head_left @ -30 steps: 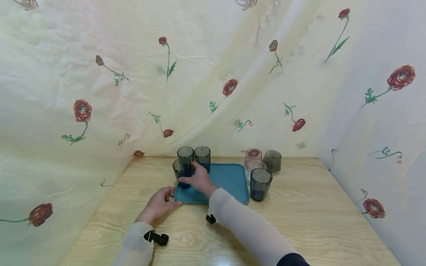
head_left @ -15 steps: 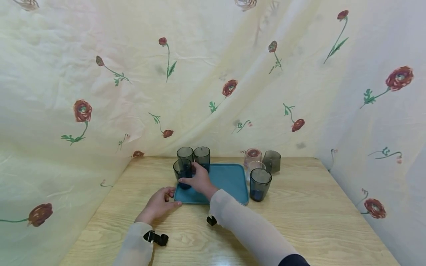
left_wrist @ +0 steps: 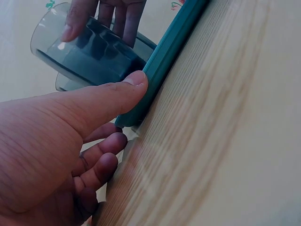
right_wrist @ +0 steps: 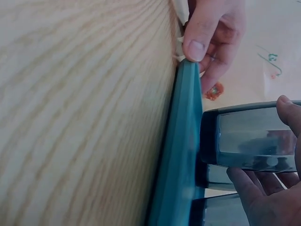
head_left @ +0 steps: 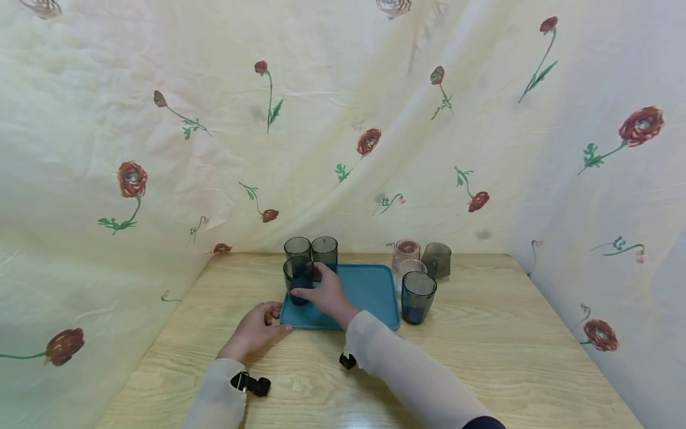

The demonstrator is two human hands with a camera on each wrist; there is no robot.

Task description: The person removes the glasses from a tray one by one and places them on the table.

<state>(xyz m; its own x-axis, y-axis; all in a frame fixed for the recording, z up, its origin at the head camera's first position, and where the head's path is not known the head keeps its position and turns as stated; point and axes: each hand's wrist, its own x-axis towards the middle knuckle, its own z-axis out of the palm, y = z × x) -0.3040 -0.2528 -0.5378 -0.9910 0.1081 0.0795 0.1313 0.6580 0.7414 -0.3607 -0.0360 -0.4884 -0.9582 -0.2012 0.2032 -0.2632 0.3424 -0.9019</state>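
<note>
In the head view my right hand (head_left: 328,292) grips a smoky grey drinking glass (head_left: 298,275), which stands upright at the left front of a blue tray (head_left: 370,295). Thumb and fingers lie on opposite sides of this glass (right_wrist: 254,136) in the right wrist view, its base right at the tray surface. Two similar glasses stand close behind it, a back left glass (head_left: 296,245) and a back right glass (head_left: 325,249). My left hand (head_left: 257,328) holds the tray's front left corner, its thumb on the rim (left_wrist: 155,61) in the left wrist view, the other fingers round the side.
Right of the tray stands another smoky glass (head_left: 418,301) on the wooden table (head_left: 509,333). Behind it are a clear glass (head_left: 411,267), a pinkish glass (head_left: 406,253) and an upside-down grey glass (head_left: 437,262). A flowered cloth (head_left: 321,149) hangs behind the table.
My right hand has shifted the gripped glass slightly to the right on the tray, close to the glasses behind. My left hand stays at the tray corner.
</note>
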